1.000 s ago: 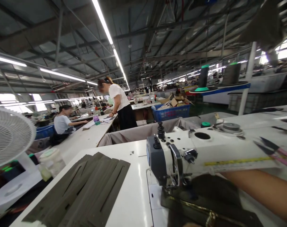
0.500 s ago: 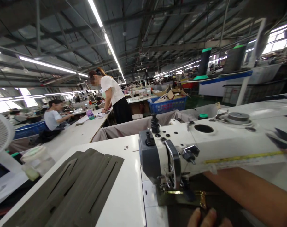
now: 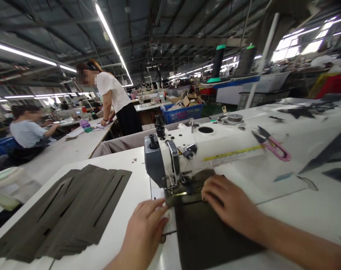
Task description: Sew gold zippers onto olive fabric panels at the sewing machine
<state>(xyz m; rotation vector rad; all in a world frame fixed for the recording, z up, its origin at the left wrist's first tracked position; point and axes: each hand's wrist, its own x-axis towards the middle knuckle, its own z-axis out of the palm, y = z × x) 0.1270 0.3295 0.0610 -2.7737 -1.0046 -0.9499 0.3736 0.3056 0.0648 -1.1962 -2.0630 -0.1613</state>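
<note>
A dark olive fabric panel [image 3: 210, 240] lies on the white sewing machine's [image 3: 181, 150] bed, its upper part under the needle area. Along its top runs a gold-toothed zipper [image 3: 179, 194], beside the presser foot. My right hand [image 3: 229, 204] curls over the zipper's right end, fingers closed; a speck of gold shows at the fingertips, the rest is hidden. My left hand [image 3: 146, 227] rests at the panel's left edge with fingers stretched out and thumb apart, fingertips touching or very near the cloth.
A stack of olive fabric pieces with slits [image 3: 83, 210] lies left on the table. Pink-handled thread snips [image 3: 277, 148] and a yellow measuring tape [image 3: 234, 153] are on the machine's arm. Beyond stand a blue crate [image 3: 183, 113] and a person in a white top [image 3: 114, 92].
The view has swung right and down. My left hand now shows at the panel's left edge. My right hand lies over the zipper's end, where the gold pull was visible before.
</note>
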